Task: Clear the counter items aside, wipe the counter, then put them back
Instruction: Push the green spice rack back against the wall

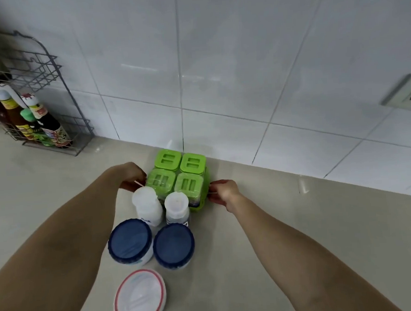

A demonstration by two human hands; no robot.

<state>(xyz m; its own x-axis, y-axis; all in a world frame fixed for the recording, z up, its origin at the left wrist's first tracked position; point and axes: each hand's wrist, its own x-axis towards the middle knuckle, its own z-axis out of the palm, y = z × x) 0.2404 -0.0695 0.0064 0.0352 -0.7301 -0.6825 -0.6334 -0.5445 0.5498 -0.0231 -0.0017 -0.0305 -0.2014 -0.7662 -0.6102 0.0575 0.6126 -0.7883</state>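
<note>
A green seasoning rack (179, 175) with several green-lidded jars stands on the beige counter (300, 233), close to the tiled wall. My left hand (131, 175) grips its left side and my right hand (222, 191) grips its right side. In front of the rack stand two white bottles (147, 204) (177, 208). Nearer to me are two jars with dark blue lids (130, 241) (173, 246). A clear container with a red-rimmed lid (139, 297) lies closest to me.
A wire rack (51, 97) with several sauce bottles (46, 124) stands at the back left against the wall. A wall socket (410, 94) is on the tiles at the right.
</note>
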